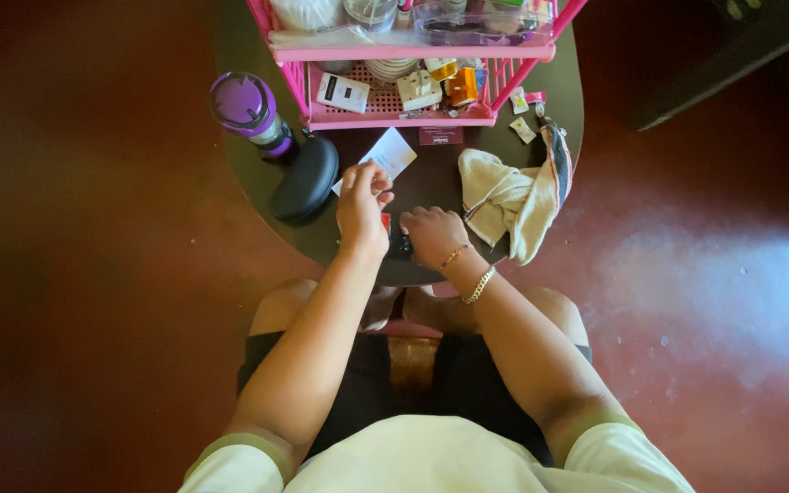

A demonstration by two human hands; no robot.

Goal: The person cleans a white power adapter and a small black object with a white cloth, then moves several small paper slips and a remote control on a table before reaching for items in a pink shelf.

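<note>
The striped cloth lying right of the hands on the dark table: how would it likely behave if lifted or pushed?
The striped cloth lies crumpled in soft folds, so it would probably hang limp from one pinch. It looks thin, so likely light. Pushed across the dark table, it would probably bunch up rather than slide whole; one corner already droops over the edge.

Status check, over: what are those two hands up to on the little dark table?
Left hand and right hand close together over a small dark and red object, grip unclear. White card just beyond. Black case left, folded cloth right, both apart.
</note>
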